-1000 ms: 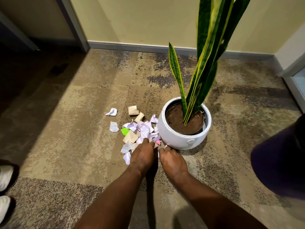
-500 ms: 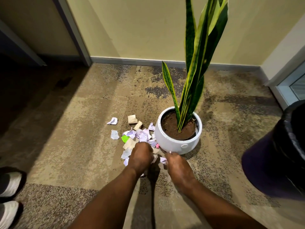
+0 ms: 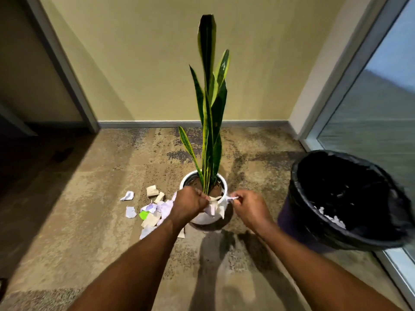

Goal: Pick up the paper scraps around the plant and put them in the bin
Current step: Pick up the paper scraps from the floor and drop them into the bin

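My left hand (image 3: 189,204) is lifted in front of the white plant pot (image 3: 202,218) and grips a bunch of pale paper scraps (image 3: 213,208) that hang below its fingers. My right hand (image 3: 249,206) is raised beside it and pinches a small pale scrap (image 3: 231,198). Several more scraps (image 3: 152,212) in white, lilac, tan and green lie on the carpet left of the pot. The black-lined bin (image 3: 343,198) stands to the right, with some white paper inside.
A tall snake plant (image 3: 210,113) rises from the pot, its leaves above my hands. A yellow wall is behind, a glass panel (image 3: 377,104) to the right of the bin, and a dark doorway at the left. Patterned carpet (image 3: 89,198) covers the floor.
Both hands rose from the floor holding scraps, now up in front of the pot. The view lifted and widened, bringing the whole bin into sight at the right.
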Available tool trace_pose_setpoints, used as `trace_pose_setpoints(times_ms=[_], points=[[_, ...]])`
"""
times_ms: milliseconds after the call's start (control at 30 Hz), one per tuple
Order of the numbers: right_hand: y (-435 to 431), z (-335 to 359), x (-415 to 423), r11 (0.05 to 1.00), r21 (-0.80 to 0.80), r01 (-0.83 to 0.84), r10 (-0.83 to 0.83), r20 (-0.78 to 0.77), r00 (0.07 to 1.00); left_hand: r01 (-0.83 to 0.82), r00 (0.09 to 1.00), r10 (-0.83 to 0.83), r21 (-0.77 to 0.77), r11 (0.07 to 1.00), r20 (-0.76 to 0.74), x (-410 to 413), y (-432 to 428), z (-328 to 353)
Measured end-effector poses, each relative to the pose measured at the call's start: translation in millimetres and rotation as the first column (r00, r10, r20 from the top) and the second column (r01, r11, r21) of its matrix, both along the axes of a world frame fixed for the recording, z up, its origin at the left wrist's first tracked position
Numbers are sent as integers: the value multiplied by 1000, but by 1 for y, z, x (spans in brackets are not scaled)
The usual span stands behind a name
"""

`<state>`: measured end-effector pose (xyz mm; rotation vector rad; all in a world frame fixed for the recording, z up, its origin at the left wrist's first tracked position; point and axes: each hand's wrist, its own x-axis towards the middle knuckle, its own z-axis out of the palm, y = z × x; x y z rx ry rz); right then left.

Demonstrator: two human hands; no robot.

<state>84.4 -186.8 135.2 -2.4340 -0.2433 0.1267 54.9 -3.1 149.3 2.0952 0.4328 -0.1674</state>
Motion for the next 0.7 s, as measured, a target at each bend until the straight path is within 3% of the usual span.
trace_pose_setpoints(times_ms=[133, 300, 700], points=[[-47, 49, 18, 991, -14, 132, -131, 94, 987, 38, 992, -25, -112, 993, 120, 15, -34, 43], [-97, 100, 34, 959, 94, 269, -282, 187, 941, 86, 977, -55, -147, 985, 205, 36, -88, 86], [-216, 133, 51, 869, 17, 494, -492, 118, 862, 252, 925, -230, -35, 967, 304, 80, -229, 115]])
